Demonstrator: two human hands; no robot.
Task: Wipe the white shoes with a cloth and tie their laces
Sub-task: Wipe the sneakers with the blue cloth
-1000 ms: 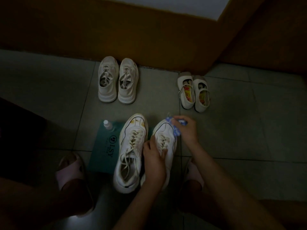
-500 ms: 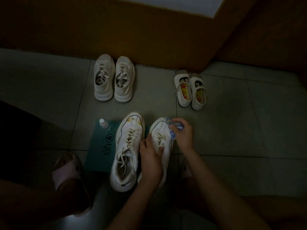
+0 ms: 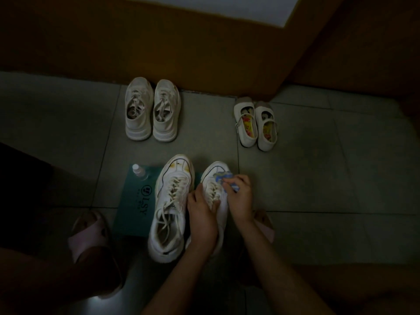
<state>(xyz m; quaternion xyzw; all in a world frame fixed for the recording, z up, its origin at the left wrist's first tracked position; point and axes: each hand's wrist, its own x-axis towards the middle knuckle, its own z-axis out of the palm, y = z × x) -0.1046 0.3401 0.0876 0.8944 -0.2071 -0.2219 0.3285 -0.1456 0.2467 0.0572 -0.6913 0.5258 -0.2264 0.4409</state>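
Bottle point(image 3: 137, 170): stands on the far corner of the green box point(image 3: 134, 201), near the first shoe. A bump from a shoe or arm could tip it over.
First shoe point(image 3: 169, 212): lies partly on the box. Its laces are loose and its toe has yellow marks. I think it could get forgotten.
Left hand point(image 3: 201, 214): fingers curl over the laces of the second shoe and hold it down. If this hold slips, the shoe may slide away.
Second shoe point(image 3: 211, 176): just beside the first shoe, toe pointing away. Hard rubbing could push it into the other one.
Cloth point(image 3: 223, 178): blue and white, bunched up on that toe.
Right hand point(image 3: 241, 196): pinches the cloth. The room is dark, so dirty spots may be missed.
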